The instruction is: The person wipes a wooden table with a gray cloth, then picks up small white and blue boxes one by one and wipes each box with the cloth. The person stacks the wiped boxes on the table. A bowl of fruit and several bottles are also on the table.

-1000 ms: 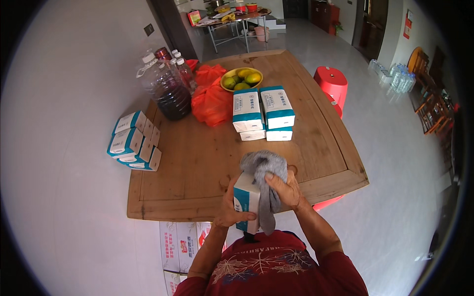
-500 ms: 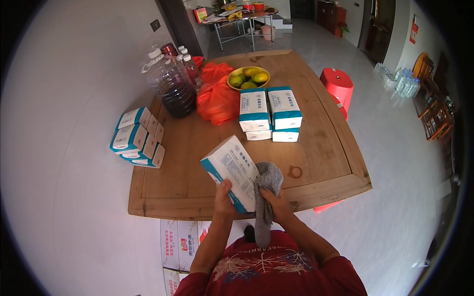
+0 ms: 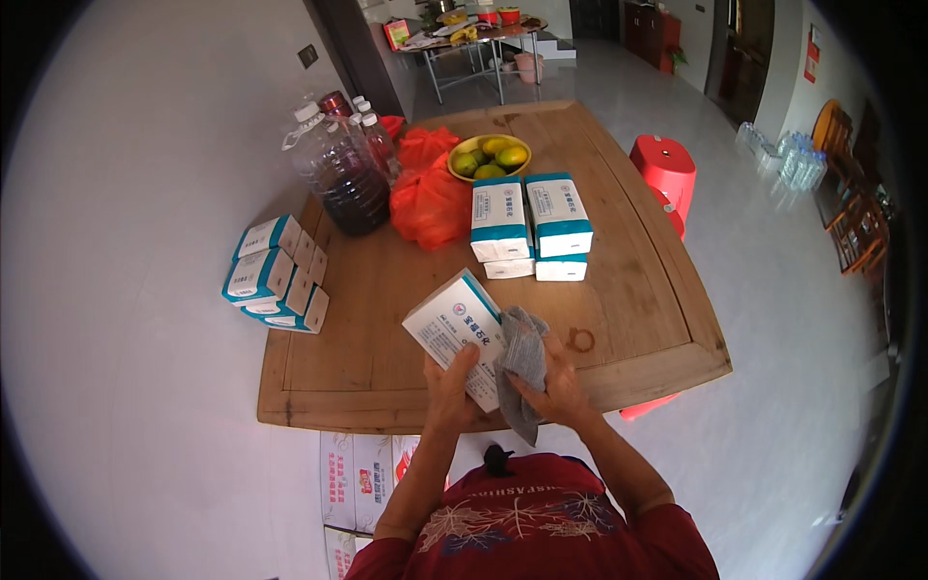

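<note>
My left hand [image 3: 449, 389] grips a white and teal tissue pack [image 3: 447, 324] by its lower part, thumb across the printed face. The pack is tilted above the table's near edge. In my right hand [image 3: 561, 389] a grey cloth [image 3: 523, 362] is bunched, pressed against the pack's right side, its tail hanging down. Beyond them, several similar packs [image 3: 561, 208] are stacked two high in the middle of the table. Another stack of tissue packs [image 3: 259, 275] stands at the table's left edge.
On the wooden table [image 3: 638, 290] are a large jug of dark liquid [image 3: 353, 193], smaller bottles [image 3: 377, 140], red plastic bags [image 3: 430, 198] and a yellow bowl [image 3: 522, 166] of green-yellow fruit. Red stools [image 3: 664, 169] stand to the right. Cartons [image 3: 362, 483] lie on the floor below the near edge.
The tissue pack has been turned in my left hand, so its teal band now lies along the upper right side. My right hand and the cloth have moved up slightly along the pack.
</note>
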Motion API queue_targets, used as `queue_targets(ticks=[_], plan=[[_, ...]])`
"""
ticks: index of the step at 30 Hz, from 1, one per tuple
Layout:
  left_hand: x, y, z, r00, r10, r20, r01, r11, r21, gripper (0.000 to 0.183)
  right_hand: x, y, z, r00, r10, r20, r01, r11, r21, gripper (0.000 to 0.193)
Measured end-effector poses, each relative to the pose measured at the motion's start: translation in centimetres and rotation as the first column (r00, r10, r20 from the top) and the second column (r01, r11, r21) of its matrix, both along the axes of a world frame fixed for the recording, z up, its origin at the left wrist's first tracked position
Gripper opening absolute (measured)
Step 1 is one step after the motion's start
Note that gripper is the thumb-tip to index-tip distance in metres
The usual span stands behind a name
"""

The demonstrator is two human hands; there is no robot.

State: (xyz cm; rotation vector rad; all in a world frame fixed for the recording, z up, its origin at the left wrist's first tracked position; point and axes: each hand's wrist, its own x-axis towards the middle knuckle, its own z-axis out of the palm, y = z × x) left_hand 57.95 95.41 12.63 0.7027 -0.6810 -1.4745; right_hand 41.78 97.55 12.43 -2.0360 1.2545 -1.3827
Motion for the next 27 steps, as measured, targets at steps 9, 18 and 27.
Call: queue_targets(ticks=[9, 18, 27], plan=[[0.0, 1.6, -2.7, 0.949, -0.314, 0.028, 0.315, 0.948, -0.04, 0.046, -0.8, -3.5, 6.0, 0.887, 0.128, 0.444, -0.331, 0.847, 0.417, 0.041], [0.1, 0.5, -2.3, 0.995, -0.069, -0.069, 0.069, 0.998, 0.002, 0.046, 0.8, -1.7, 2.8, 0.974, 0.203, 0.101, -0.218, 0.961, 0.17, 0.062], [-1.7, -0.5, -1.0, 0.961, 0.228, -0.154, -0.214, 0.972, 0.102, 0.045, 3.8, 0.5, -2.7, 0.703, -0.197, 0.683, -0.141, 0.903, 0.406, 0.053]])
